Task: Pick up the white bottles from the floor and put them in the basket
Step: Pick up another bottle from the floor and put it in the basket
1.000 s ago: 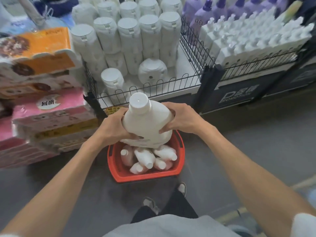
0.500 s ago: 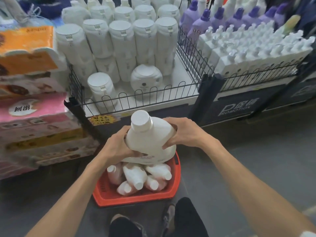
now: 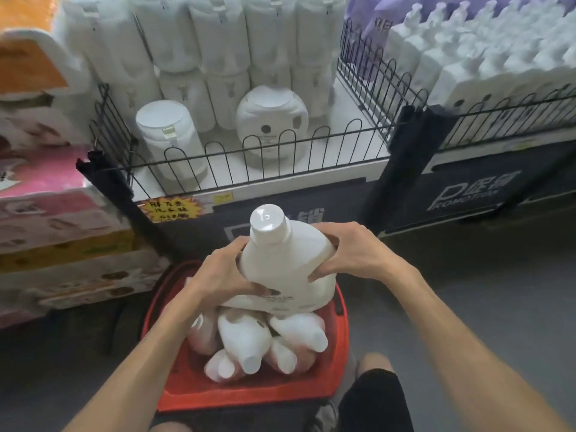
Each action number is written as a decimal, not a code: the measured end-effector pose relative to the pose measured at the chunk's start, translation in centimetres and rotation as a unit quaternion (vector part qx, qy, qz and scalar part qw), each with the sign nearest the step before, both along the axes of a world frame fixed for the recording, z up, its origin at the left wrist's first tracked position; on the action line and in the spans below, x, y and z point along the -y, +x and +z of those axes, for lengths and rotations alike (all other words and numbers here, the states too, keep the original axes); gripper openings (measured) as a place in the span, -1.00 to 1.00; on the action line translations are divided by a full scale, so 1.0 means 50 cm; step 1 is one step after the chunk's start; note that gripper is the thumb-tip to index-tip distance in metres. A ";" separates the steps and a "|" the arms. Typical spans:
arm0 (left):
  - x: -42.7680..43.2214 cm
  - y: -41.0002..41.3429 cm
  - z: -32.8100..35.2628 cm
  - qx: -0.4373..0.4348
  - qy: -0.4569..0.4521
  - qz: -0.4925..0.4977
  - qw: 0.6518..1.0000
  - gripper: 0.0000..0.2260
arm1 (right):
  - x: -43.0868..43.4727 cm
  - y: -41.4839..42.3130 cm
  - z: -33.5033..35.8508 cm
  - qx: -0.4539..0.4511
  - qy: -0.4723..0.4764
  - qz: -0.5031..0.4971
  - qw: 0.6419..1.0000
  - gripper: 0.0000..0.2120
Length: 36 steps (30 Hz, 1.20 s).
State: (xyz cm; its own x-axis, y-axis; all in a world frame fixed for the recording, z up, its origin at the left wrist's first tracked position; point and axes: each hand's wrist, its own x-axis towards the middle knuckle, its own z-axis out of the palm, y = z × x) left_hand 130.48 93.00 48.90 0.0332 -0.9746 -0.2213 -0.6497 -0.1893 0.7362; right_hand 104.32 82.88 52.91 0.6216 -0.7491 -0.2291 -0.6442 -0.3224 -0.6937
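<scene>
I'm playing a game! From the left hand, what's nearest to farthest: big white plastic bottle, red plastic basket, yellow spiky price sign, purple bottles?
1. Big white plastic bottle: gripped by left hand.
2. Red plastic basket: just below.
3. Yellow spiky price sign: ahead, leftward.
4. Purple bottles: far back, right.

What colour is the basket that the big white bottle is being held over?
Red: the basket shows plainly in the head view, under the big white bottle.

Both bare arms stretched forward, left hand and right hand gripping opposite sides of a white bottle, thumbs pressed on its near face
</scene>
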 end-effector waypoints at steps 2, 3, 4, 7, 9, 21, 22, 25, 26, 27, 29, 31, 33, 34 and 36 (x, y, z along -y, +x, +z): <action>0.001 -0.001 -0.052 -0.008 -0.003 0.002 1.000 -0.15 | 0.003 -0.002 -0.055 0.006 -0.003 0.000 1.000 -0.24; 0.002 0.000 -0.080 -0.012 -0.007 0.006 1.000 -0.15 | 0.006 -0.003 -0.084 0.012 -0.003 -0.002 1.000 -0.24; 0.004 0.001 -0.108 -0.013 -0.009 0.007 1.000 -0.17 | 0.011 -0.003 -0.115 0.017 -0.001 -0.002 1.000 -0.24; 0.006 0.000 -0.202 -0.005 -0.032 0.010 0.999 -0.21 | 0.023 -0.003 -0.214 0.035 -0.006 0.007 0.999 -0.26; 0.003 -0.004 -0.263 0.000 -0.068 0.016 0.998 -0.22 | 0.033 -0.014 -0.282 0.057 -0.012 0.015 0.998 -0.27; -0.026 -0.033 -0.372 -0.011 -0.083 0.018 0.996 -0.18 | 0.016 -0.055 -0.404 0.088 -0.039 0.025 0.995 -0.31; -0.030 -0.036 -0.376 -0.013 -0.075 0.017 0.997 -0.18 | 0.010 -0.056 -0.407 0.084 -0.035 0.025 0.996 -0.31; -0.046 -0.040 -0.403 -0.025 -0.050 0.015 0.998 -0.16 | -0.006 -0.055 -0.424 0.077 -0.035 0.029 0.996 -0.30; -0.054 -0.040 -0.414 -0.031 -0.045 0.018 0.998 -0.16 | -0.013 -0.054 -0.430 0.079 -0.034 0.030 0.996 -0.30; -0.061 -0.037 -0.424 -0.037 -0.043 0.022 0.998 -0.15 | -0.019 -0.050 -0.436 0.084 -0.032 0.028 0.996 -0.31; -0.073 -0.030 -0.438 -0.045 -0.043 0.032 0.998 -0.15 | -0.030 -0.040 -0.445 0.099 -0.032 0.019 0.994 -0.30; -0.088 -0.027 -0.443 -0.057 -0.042 0.044 0.997 -0.16 | -0.040 -0.031 -0.451 0.101 -0.032 0.019 0.994 -0.26; -0.101 -0.027 -0.441 -0.065 -0.043 0.047 0.996 -0.18 | -0.047 -0.026 -0.455 0.093 -0.034 0.023 0.995 -0.22; -0.106 -0.028 -0.440 -0.063 -0.045 0.046 0.996 -0.18 | -0.051 -0.026 -0.457 0.087 -0.036 0.024 0.995 -0.20; -0.109 -0.030 -0.437 -0.054 -0.053 0.039 0.996 -0.19 | -0.056 -0.030 -0.465 0.087 -0.040 0.023 0.995 -0.20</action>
State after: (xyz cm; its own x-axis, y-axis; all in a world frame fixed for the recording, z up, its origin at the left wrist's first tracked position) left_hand 128.99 98.47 27.04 0.0905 -0.9882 -0.1232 -0.5524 -0.1528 0.8194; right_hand 102.84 85.69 29.68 0.6802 -0.7310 -0.0554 -0.5000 -0.4074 -0.7642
